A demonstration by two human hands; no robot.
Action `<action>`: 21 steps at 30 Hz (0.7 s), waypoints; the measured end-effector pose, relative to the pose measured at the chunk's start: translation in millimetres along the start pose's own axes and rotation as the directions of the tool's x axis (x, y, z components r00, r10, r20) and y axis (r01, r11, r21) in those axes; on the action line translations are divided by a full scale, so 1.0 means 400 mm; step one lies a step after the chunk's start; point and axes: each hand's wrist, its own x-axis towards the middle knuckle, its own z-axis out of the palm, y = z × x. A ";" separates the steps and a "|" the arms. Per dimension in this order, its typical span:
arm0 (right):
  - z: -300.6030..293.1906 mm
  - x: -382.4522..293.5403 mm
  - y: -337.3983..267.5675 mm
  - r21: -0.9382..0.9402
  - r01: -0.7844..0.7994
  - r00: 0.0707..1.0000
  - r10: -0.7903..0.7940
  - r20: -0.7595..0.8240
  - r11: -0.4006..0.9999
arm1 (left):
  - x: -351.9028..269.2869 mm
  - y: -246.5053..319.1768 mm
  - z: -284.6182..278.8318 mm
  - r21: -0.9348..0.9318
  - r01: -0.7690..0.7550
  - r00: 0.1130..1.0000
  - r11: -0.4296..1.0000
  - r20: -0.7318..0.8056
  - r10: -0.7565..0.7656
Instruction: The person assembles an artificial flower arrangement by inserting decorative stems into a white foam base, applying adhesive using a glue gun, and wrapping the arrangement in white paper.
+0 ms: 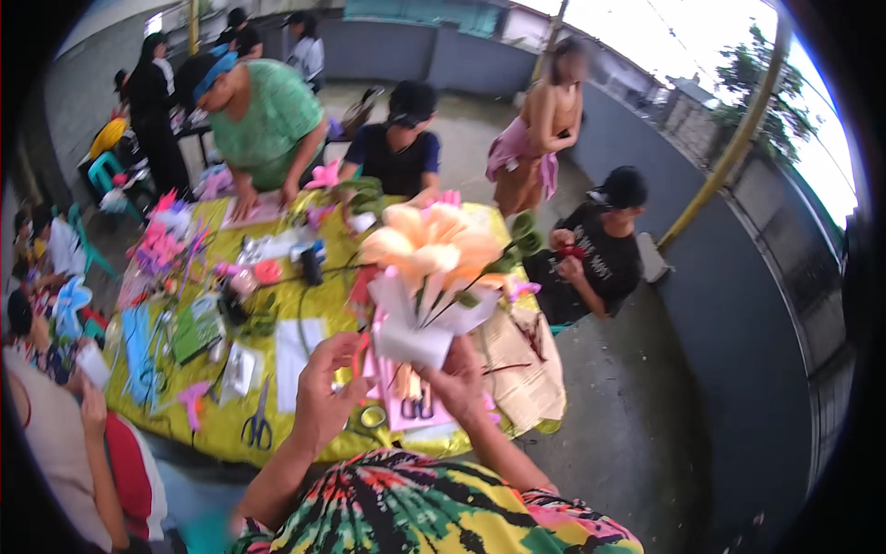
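A bouquet of large peach artificial flowers (pixel 432 239) stands upright in front of me, above the table. White wrapping paper (pixel 415 343) surrounds its dark green stems. My right hand (pixel 457 381) grips the wrapped base from the right. To the left of the paper is my left hand (pixel 329 395), its fingers curled around a thin red ribbon (pixel 358 363). Under the bouquet lie pink sheets (pixel 398 415) and dark-handled scissors (pixel 417 408), partly hidden. A roll of tape (pixel 372 417) rests just right of my left wrist.
Yellow cloth (pixel 228 436) covers the table. On its left are scissors (pixel 258 422), a pink glue gun (pixel 192 401), blue strips (pixel 138 353) and a green box (pixel 199 329). Brown paper (pixel 529 367) lies right. People work across the table; another person (pixel 62 450) is close at my left.
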 end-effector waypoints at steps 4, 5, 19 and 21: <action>0.005 -0.030 0.000 -0.081 0.000 0.999 0.003 0.047 0.997 | 0.019 -0.015 0.052 -0.070 -0.016 0.999 0.997 -0.047 0.013; 0.003 -0.036 -0.007 -0.111 0.010 0.998 -0.003 0.066 0.994 | 0.017 -0.028 0.064 -0.028 -0.029 0.997 0.999 -0.067 0.027; -0.024 -0.063 0.030 -0.254 0.047 0.999 -0.048 0.000 0.966 | -0.002 -0.036 0.123 -0.033 -0.046 0.998 0.998 0.052 0.047; -0.015 -0.063 0.030 -0.237 0.052 0.999 -0.051 0.012 0.970 | -0.008 -0.048 0.117 -0.091 -0.007 0.996 0.996 0.085 0.015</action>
